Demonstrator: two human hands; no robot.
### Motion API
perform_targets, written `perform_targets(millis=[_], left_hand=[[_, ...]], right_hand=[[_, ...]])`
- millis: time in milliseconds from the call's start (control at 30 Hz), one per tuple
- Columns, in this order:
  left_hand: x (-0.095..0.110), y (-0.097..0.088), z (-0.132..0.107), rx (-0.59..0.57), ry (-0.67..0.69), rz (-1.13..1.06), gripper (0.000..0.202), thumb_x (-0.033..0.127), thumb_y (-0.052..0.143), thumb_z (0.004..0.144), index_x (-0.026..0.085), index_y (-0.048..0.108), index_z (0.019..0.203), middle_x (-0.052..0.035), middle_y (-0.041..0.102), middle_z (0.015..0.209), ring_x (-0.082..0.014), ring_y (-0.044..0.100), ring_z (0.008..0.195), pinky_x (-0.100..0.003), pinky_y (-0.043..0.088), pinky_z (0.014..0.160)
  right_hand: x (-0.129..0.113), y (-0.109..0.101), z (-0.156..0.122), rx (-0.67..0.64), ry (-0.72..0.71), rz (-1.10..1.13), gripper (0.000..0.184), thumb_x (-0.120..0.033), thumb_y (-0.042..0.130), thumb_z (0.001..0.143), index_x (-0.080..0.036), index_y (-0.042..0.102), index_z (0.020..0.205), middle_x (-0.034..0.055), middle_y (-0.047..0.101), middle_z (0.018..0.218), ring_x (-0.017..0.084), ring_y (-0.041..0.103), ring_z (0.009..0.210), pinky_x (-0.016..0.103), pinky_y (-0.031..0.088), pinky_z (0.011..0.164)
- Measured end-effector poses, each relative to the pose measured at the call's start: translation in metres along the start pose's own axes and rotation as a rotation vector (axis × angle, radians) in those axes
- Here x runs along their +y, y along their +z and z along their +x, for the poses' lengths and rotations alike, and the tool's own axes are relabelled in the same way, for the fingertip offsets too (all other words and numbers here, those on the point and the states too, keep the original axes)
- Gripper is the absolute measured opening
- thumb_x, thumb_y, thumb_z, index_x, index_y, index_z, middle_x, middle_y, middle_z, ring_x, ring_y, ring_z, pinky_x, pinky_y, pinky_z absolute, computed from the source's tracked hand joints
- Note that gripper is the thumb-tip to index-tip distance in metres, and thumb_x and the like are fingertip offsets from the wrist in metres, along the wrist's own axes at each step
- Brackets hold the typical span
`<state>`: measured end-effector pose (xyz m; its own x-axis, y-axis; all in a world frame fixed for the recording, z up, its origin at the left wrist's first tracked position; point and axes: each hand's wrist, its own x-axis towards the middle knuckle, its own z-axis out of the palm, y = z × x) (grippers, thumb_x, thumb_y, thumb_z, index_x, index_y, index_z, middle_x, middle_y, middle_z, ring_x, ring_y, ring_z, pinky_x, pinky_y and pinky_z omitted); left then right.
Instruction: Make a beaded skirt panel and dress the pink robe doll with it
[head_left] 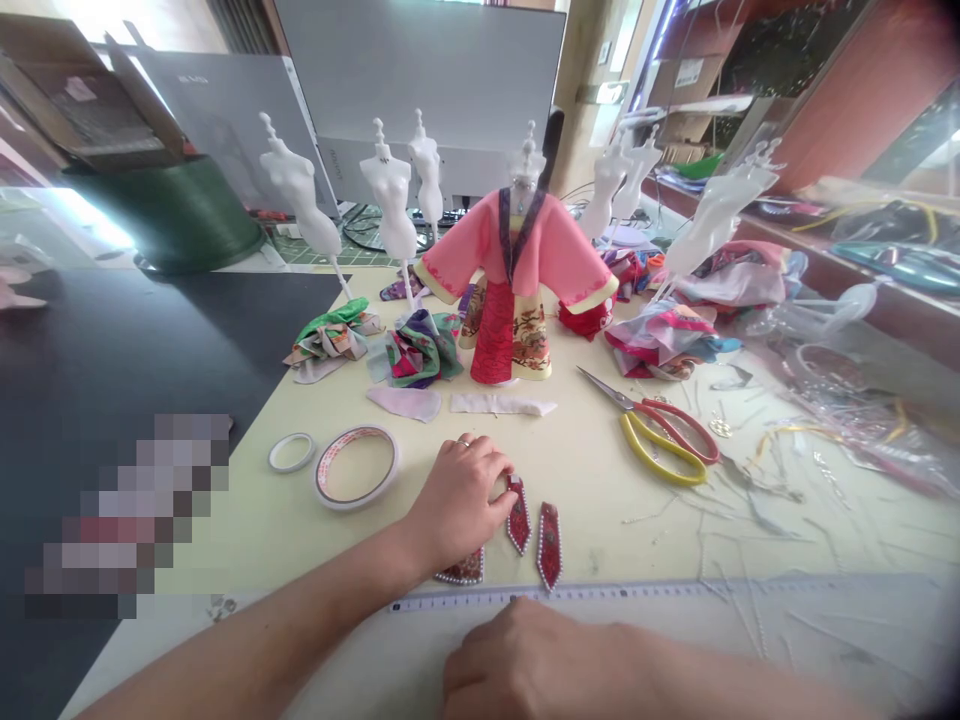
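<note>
Beyond the ruler [585, 594], the left hand [461, 495] bends its fingers at a pearl-edged red tab [518, 522], seemingly edged but unattached, grip indeterminate; nearside, the right hand [547, 655] conceals its fingers, state indeterminable.

Table [592, 530] with scissors [634, 405], beaded tabs [550, 550]

The left hand [461, 500] obscures the upper part of the beaded panel [463, 570]. Right hand [551, 660], worktop [585, 555] near side: fingers concealed, grip indeterminate, lower portion cut off. Plastic packaging [847, 400], worktop right edge: contents blurred. Pixelated patch [142, 510], left edge: underlying item masked.
</note>
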<state>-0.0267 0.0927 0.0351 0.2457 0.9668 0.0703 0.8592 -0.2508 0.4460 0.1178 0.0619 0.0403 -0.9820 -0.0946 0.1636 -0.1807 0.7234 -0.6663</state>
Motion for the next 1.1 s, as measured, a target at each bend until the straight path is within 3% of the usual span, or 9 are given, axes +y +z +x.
perform_targets(millis=[200,300,433,567,700,933,1100], left_hand=[[0.002,0.0,-0.001,0.023,-0.018,0.085,0.009,0.023,0.061,0.079,0.018,0.061,0.086,-0.0052,0.062,0.093,-0.0241,0.052,0.094,-0.04,0.038,0.083],[0.002,0.0,-0.005,0.068,-0.016,0.137,0.012,0.025,0.062,0.079,0.017,0.06,0.087,-0.006,0.06,0.092,-0.025,0.05,0.093,-0.04,0.037,0.082],[0.004,-0.001,-0.009,0.025,0.017,0.183,0.011,0.027,0.058,0.081,0.016,0.061,0.079,-0.0082,0.06,0.088,-0.0256,0.05,0.087,-0.041,0.036,0.078],[0.006,-0.001,-0.011,0.015,0.047,0.203,0.009,0.022,0.058,0.081,0.016,0.06,0.074,-0.007,0.06,0.082,-0.0249,0.05,0.084,-0.04,0.036,0.073],[0.008,0.001,-0.011,0.036,0.045,0.165,0.01,0.015,0.055,0.08,0.018,0.058,0.07,-0.0041,0.06,0.077,-0.0225,0.051,0.082,-0.038,0.035,0.072],[0.01,0.005,-0.014,0.041,0.035,0.128,0.014,0.011,0.05,0.081,0.017,0.054,0.069,-0.0028,0.059,0.076,-0.0204,0.051,0.079,-0.037,0.035,0.073],[0.006,0.0,-0.016,0.156,0.04,0.031,0.013,0.015,0.05,0.085,0.018,0.057,0.075,-0.0026,0.06,0.08,-0.0192,0.051,0.08,-0.038,0.035,0.079]], right_hand=[[0.005,-0.002,-0.002,0.096,0.024,0.084,0.008,-0.018,0.056,0.083,-0.015,0.064,0.084,-0.0005,0.063,0.074,0.01,0.054,0.07,0.018,0.042,0.06],[0.001,-0.014,-0.007,0.225,0.11,0.193,0.007,-0.013,0.055,0.077,-0.018,0.06,0.075,-0.0019,0.06,0.068,0.01,0.052,0.065,0.02,0.042,0.06],[-0.006,-0.038,-0.015,0.622,0.312,0.272,0.014,-0.007,0.051,0.074,-0.02,0.058,0.074,-0.0021,0.056,0.065,0.01,0.05,0.06,0.024,0.044,0.059],[0.0,-0.049,-0.023,1.018,0.487,0.425,0.011,-0.014,0.054,0.079,-0.021,0.06,0.075,-0.0022,0.054,0.064,0.01,0.048,0.055,0.025,0.04,0.05],[0.014,-0.052,-0.025,1.237,0.578,0.562,0.008,-0.015,0.058,0.076,-0.021,0.062,0.073,-0.0035,0.053,0.062,0.009,0.046,0.053,0.023,0.038,0.048],[0.023,-0.056,-0.023,1.278,0.633,0.636,0.004,-0.018,0.059,0.074,-0.02,0.062,0.073,-0.0045,0.053,0.06,0.008,0.045,0.052,0.023,0.037,0.05],[0.03,-0.054,-0.025,1.095,0.83,0.42,0.005,-0.022,0.058,0.076,-0.02,0.062,0.076,-0.0026,0.056,0.063,0.011,0.049,0.057,0.025,0.039,0.053]])
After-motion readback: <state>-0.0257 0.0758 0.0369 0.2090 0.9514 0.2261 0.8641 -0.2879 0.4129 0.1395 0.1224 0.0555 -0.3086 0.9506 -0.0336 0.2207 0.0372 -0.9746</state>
